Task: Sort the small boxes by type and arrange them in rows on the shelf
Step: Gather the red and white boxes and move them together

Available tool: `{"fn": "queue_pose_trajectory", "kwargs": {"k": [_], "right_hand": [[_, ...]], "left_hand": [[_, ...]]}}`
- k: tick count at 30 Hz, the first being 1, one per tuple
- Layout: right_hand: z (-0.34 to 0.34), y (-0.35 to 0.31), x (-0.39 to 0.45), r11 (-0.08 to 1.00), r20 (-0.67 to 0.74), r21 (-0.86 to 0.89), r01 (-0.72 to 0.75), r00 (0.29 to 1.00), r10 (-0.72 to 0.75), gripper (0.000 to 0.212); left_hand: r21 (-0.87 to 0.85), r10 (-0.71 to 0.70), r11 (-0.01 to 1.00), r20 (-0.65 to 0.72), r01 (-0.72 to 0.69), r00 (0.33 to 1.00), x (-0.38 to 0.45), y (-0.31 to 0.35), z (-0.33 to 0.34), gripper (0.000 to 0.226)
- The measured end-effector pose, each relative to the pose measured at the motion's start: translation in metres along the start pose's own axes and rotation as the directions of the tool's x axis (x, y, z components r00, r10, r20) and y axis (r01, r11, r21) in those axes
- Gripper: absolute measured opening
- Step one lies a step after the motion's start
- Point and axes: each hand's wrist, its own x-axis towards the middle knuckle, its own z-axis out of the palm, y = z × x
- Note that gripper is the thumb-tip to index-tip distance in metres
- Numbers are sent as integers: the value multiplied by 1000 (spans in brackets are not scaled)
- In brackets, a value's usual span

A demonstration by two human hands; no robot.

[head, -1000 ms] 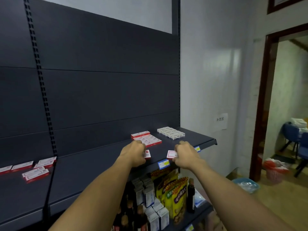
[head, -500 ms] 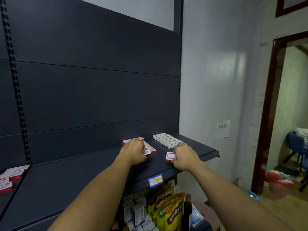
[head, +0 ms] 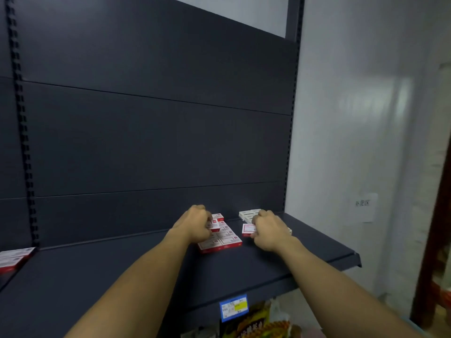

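Pinching a small red-and-white box [head: 248, 229] at frame centre, the right hand [head: 271, 230] holds it above the shelf [head: 305, 252]. Left hand [head: 195, 225] grips another box [head: 215, 225] over the red row [head: 220, 241], with white boxes [head: 247, 214] behind.

Left hand [head: 195, 225] grips a red-and-white box [head: 215, 226] above the red-box row [head: 220, 241] on the shelf [head: 280, 262]. Right hand [head: 269, 230] pinches another box [head: 248, 229]; white boxes [head: 249, 214] lie just beyond its fingers [head: 256, 219].

Below and beside the shelving
Blue-yellow price tag [head: 233, 307], yellow snack bags [head: 253, 324] underneath; paper sign [head: 363, 207] on white wall [head: 353, 106]; brown doorframe [head: 432, 240] right.
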Motion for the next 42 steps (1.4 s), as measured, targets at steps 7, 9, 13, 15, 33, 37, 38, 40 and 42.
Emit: {"fn": "queue_pose_trajectory", "kwargs": {"k": [7,9,13,15,33,37,38,40,42], "right_hand": [[29,1,44,995,12,56,87,996,-88,43],[37,0,57,988,7,90,127,992,-129,43],[58,0,82,962,-35,204,179,984,-176,48],[68,0,91,945,-65,265,194,981,-184,52],[134,-2,166,706,-164,674,218,976,-145,36],[140,-4,172,719,-171,651,243,970,-173,36],[142,-4,173,722,-171,646,247,969,-178,36],[145,-5,174,726,-166,640,253,968,-191,35],[149,-5,175,727,-158,635,260,966,-207,36]], "left_hand": [[21,-99,995,-36,100,994,14,-24,12,41],[31,-106,994,-70,108,992,18,-26,16,37],[69,-128,988,-131,137,983,24,-26,28,26],[70,-150,984,-163,163,975,22,-30,39,23],[-129,-242,967,-213,218,947,66,-47,91,36],[-109,-204,977,-193,186,960,70,-51,93,40],[-97,-199,978,-191,183,961,70,-52,93,41],[-78,-195,980,-180,184,964,70,-53,93,42],[-73,-202,979,-168,192,965,70,-54,94,42]]}}
